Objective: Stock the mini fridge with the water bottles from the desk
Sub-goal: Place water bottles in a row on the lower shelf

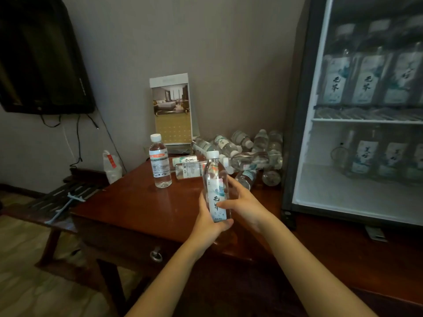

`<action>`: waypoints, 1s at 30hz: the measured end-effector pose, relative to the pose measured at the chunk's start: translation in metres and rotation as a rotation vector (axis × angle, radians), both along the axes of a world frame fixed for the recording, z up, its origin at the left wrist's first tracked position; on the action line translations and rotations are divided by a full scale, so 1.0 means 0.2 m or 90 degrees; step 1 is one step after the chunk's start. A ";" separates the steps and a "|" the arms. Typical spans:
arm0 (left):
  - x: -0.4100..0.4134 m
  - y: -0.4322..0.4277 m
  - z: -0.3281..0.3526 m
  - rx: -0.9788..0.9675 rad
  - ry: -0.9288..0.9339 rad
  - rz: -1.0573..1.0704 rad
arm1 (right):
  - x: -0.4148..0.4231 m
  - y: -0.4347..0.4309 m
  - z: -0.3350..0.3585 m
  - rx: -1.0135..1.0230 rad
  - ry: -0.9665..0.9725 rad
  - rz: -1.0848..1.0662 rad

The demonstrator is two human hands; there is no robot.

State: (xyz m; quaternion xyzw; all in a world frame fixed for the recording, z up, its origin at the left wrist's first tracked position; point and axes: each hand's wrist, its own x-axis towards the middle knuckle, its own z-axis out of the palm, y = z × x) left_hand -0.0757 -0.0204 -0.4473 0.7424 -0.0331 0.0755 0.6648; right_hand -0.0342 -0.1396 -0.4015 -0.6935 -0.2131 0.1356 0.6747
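**stockr:** ok so which step is this? Reads as mid-carry to me. One water bottle [216, 186] is upright at dead centre of the view and looks lifted clear of the desk [128, 202], with both hands on it. The left hand [209, 223] is wrapped round the lower end, thumb across the front under the label. The right hand [243, 202] has its fingers curled round the far side and its thumb on the label. So both are grasping that one bottle, nothing loose.

**fridgefan:** yeah, I'd call it picked up but not delivered. The mini fridge [294, 133] sits at about 2 o'clock from the bottle, with rows already standing on the upper shelf [366, 120] and below it. The glass door [306, 110] looks closed to me, though the haze makes it hard to be sure.

**stockr:** then the next move probably needs a free hand for the door. Let one go, keep the bottle in the other, swing over toward 3 o'clock. The bare floor at the left of the lower compartment [325, 186] looks like the spot.

**fridgefan:** plenty left too. There's a pile of bottles [251, 154] lying at 1 o'clock against the fridge, plus a different-label upright bottle [160, 161] at 10 o'clock.
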 end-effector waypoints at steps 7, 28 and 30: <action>0.03 -0.15 0.00 -0.002 -0.014 -0.030 | -0.03 -0.24 -0.04 0.029 0.041 -0.051; 0.31 -1.13 0.16 0.024 -0.230 -0.183 | -0.08 -1.17 0.13 0.083 -0.089 -0.346; 0.38 -1.20 0.16 0.044 -0.228 -0.185 | -0.04 -1.20 0.13 0.081 -0.087 -0.396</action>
